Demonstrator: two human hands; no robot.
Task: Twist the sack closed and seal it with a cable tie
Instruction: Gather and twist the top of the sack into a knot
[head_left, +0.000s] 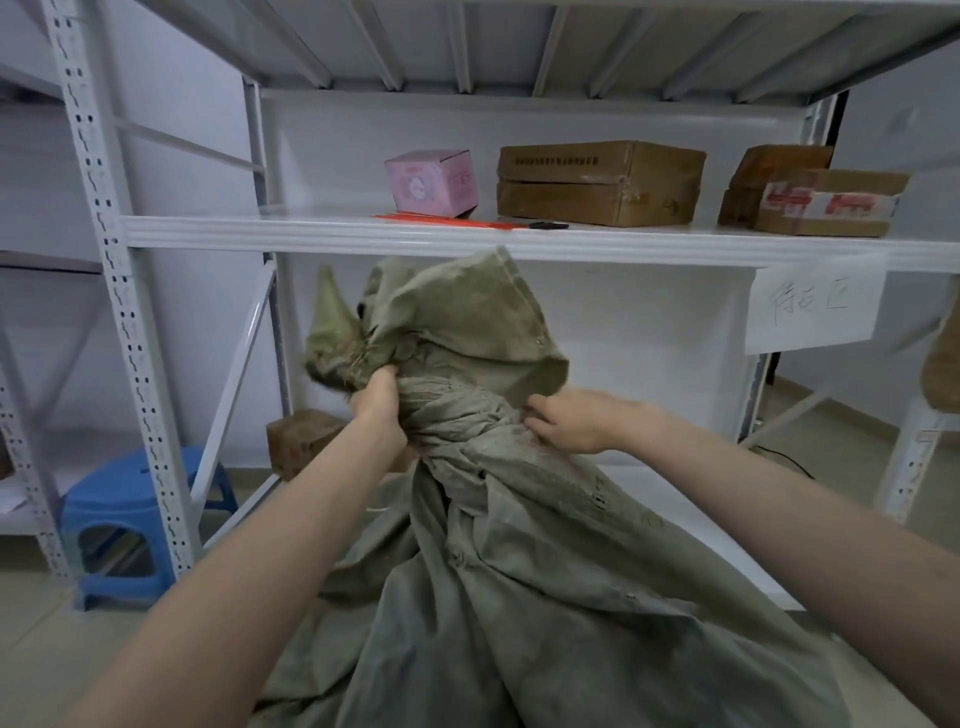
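A grey-green woven sack (519, 571) stands in front of me, its neck twisted into a tight rope-like bunch at mid-frame. The loose mouth of the sack (457, 322) flares above the twist. My left hand (379, 410) is clenched around the left side of the twisted neck. On the right side of the neck lies my right hand (566, 421), fingers pressing into the cloth. Orange-red cable ties (447, 221) lie in a flat bundle on the white shelf (322, 234) above the sack, apart from both hands.
The white metal rack holds a pink box (431, 182), brown cartons (597, 182) and a taped carton (826, 208). A black item (548, 225) lies by the ties. A blue stool (130, 519) stands at left, a small carton (301, 441) behind the sack.
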